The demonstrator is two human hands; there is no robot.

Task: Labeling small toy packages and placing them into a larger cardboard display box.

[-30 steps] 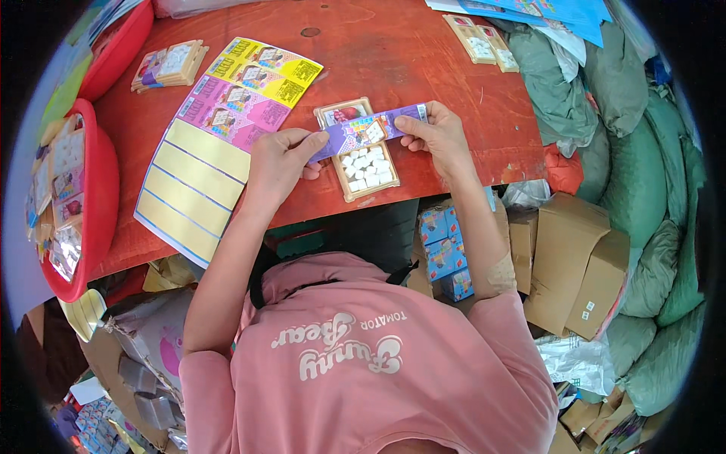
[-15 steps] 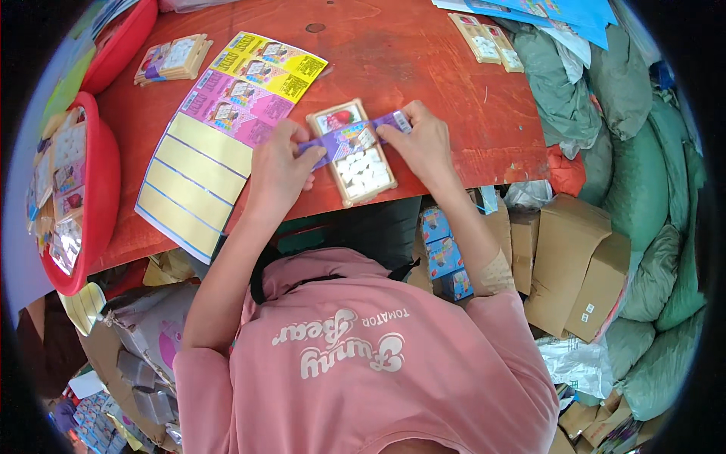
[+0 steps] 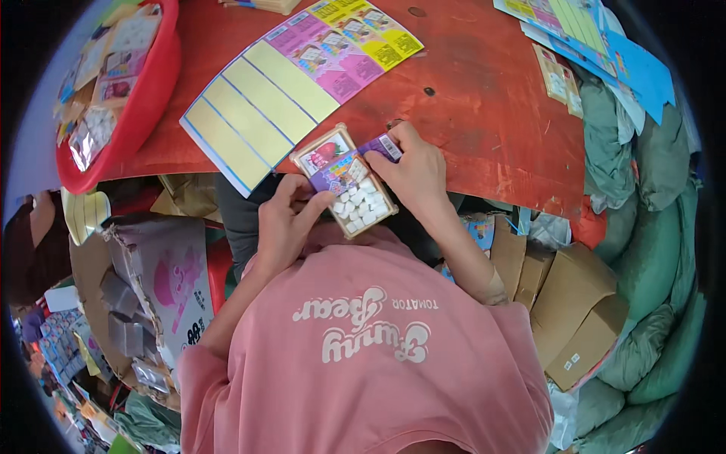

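Between my hands, at the table's near edge, is a small wooden-framed box point(image 3: 361, 206) of white cube-like pieces, tilted, with a strawberry picture at its far end. Across its middle lies a purple sticker label point(image 3: 338, 177). My left hand point(image 3: 289, 216) is closed on the box's left side, its thumb by the label's left end. The label's right end sticks out past the box, pinched between the thumb and fingers of my right hand point(image 3: 412, 166). Just beyond lies a sticker sheet point(image 3: 261, 91), with purple and yellow labels at one end and bare backing strips at the other.
At the left, a red basin point(image 3: 168, 68) holds several packed boxes. More wooden boxes point(image 3: 556, 79) lie at the table's right edge beside blue printed sheets point(image 3: 635, 64). Green sacks point(image 3: 643, 257) and a cardboard carton point(image 3: 578, 303) stand at the right; another carton point(image 3: 178, 280) is at lower left.
Both hands have brought the box closer to my body and tilted it. The label's left end, held out before, is now down at the box's side. The view has shifted too.
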